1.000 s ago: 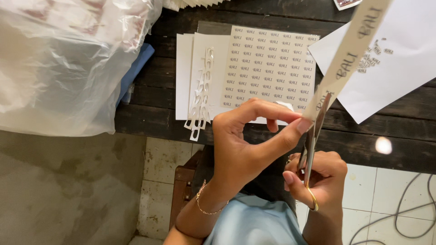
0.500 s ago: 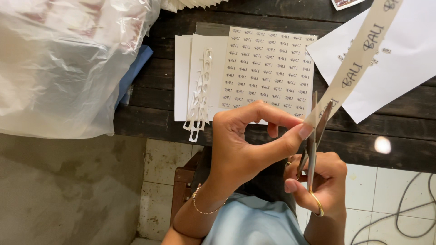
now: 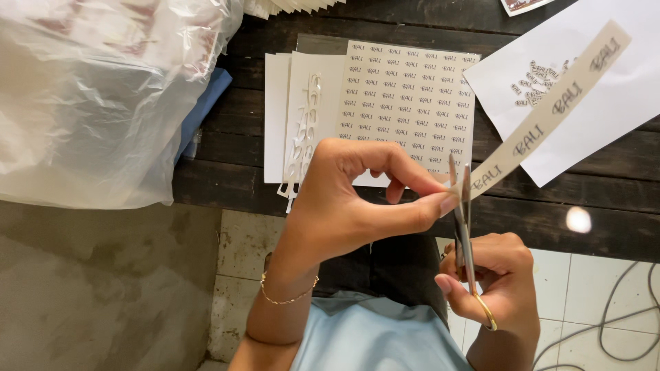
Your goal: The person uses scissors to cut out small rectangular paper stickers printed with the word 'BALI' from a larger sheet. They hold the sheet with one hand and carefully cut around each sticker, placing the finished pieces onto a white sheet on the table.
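Left hand (image 3: 350, 199) — thumb and forefinger pinched on the lower end of a paper strip (image 3: 550, 113), which slants up to the right above the table (image 3: 550, 220). Right hand (image 3: 498, 285) — fingers closed through the handles of the scissors (image 3: 462, 220), blades upright and nearly shut at the strip's pinched end. A printed sheet (image 3: 405, 96) lies flat on the table, behind the left hand; a plastic bag (image 3: 96, 96) sits to the left.

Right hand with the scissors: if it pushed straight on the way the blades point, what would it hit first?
The right hand aims the scissors up at the paper strip pinched by the left hand, so the strip comes first; depth beyond is unclear.
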